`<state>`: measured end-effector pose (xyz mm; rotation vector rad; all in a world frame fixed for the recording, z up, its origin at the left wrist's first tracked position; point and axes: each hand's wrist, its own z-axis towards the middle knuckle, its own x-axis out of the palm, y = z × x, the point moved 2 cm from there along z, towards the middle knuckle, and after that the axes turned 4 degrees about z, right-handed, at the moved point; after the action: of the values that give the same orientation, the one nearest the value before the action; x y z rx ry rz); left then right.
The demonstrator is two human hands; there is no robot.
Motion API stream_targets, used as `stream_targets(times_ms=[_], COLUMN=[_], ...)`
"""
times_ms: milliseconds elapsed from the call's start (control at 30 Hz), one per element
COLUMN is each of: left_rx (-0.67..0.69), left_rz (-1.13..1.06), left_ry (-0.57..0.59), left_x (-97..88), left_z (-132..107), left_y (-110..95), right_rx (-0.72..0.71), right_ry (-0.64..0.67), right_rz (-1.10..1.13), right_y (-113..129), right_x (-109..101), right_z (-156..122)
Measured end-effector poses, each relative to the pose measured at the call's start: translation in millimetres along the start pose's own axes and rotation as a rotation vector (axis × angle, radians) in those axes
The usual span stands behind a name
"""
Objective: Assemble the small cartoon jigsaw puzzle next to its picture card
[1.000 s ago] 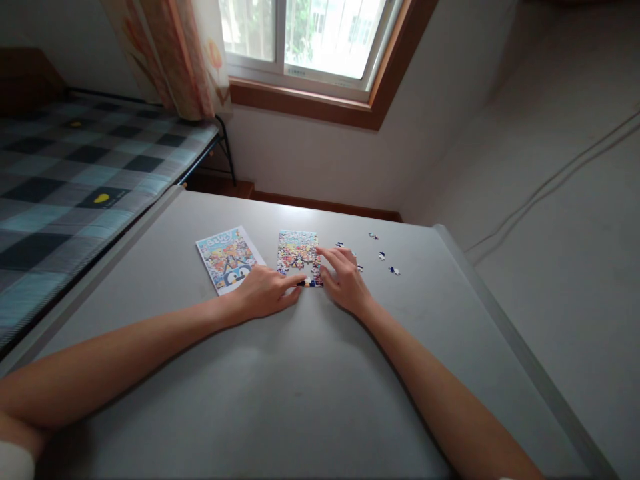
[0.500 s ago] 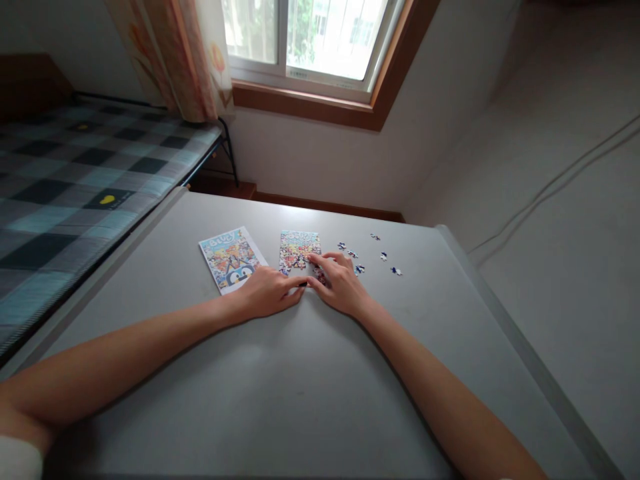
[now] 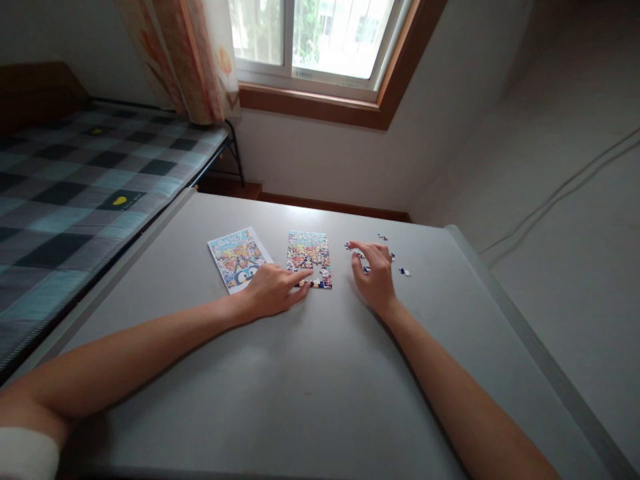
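A partly assembled jigsaw puzzle (image 3: 309, 247) lies flat on the grey table, with a gap in its lower middle. My left hand (image 3: 273, 290) rests at its lower left, index finger stretched over the gap and fingers apart. Under that hand's back edge is the picture card (image 3: 237, 257), printed with a cartoon dog and the word Bluey. My right hand (image 3: 375, 270) hovers among the loose puzzle pieces (image 3: 405, 272) to the right, thumb and index finger apart. Its palm hides some pieces, and one piece shows by the index fingertip.
The grey table (image 3: 300, 387) stretches from my body toward the window wall. On the left stands a bed with a checked mattress (image 3: 125, 173). A curtain (image 3: 185, 60) hangs beside the window, and a cable (image 3: 555, 193) runs along the right wall.
My right hand has moved right, off the puzzle and over to the loose pieces. The puzzle's bottom edge shows now. My left hand stays near the lower left of the puzzle.
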<state>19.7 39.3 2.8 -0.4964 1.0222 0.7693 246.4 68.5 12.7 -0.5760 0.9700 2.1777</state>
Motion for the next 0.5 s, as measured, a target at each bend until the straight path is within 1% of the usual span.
stream_targets(times_ms=[100,300,367,500], left_rx=[-0.062,-0.147,-0.162,-0.156], left_rz=[0.039,0.098,0.092,0.077], left_ry=[0.020,0.144,0.155,0.141], left_x=[-0.4,-1.8,-2.4,-2.9], left_z=[0.5,2.9,3.4,3.6], left_y=[-0.1,-0.8,-1.0,-1.7], right_rx=[0.031,0.009,0.006,-0.003], right_ry=[-0.011,0.048,0.054,0.070], right_rz=[0.012,0.010,0.007,0.016], right_y=[-2.2,2.8,2.4,1.2], right_x=[0.1,6.8,7.4,7.9], right_z=[-0.8,-4.0,-4.1,-4.1])
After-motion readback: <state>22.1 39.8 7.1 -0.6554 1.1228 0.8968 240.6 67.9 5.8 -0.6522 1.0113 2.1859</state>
